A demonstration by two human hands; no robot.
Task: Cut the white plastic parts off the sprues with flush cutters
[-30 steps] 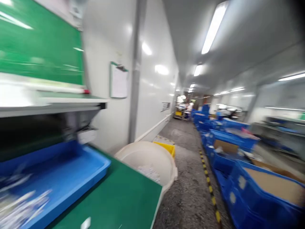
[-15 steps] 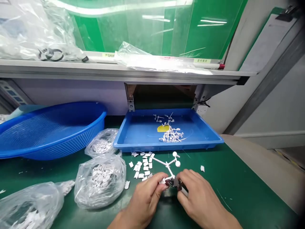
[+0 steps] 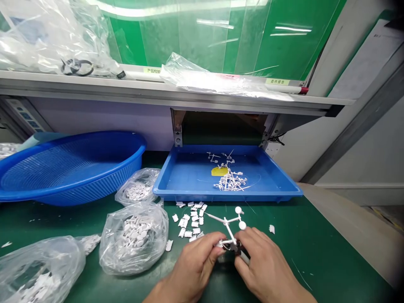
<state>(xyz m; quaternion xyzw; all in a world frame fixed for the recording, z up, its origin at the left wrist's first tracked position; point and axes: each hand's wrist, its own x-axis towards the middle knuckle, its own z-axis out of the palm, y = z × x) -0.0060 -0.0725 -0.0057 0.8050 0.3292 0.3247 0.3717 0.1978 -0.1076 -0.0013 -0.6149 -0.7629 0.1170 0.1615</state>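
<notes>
Head camera looks down at my two hands, close together at the front of the green bench mat (image 3: 293, 256). My left hand (image 3: 192, 267) is curled, its fingers (image 3: 213, 246) pinching the low stem of a white plastic runner (image 3: 229, 227), so that the piece stands steady with its two round knobs up in the air. My right hand (image 3: 268, 265) is closed around a pair of small side cutters (image 3: 235, 247), dark at the head, with the handle reaching back toward me. Their head sits right against the runner where my left hand grips it, and holding so near that spot seems to keep the thin plastic from flexing. Just left of my hands lies a scatter of small white moulded parts (image 3: 189, 221), within easy reach on the mat. Behind them sits a blue plastic tray (image 3: 227, 197) holding a heap of white runners (image 3: 230, 182) and a yellow slip (image 3: 219, 171). Further left, a plastic bag of white parts (image 3: 134, 240) slumps below a blue mesh basket (image 3: 72, 187).
</notes>
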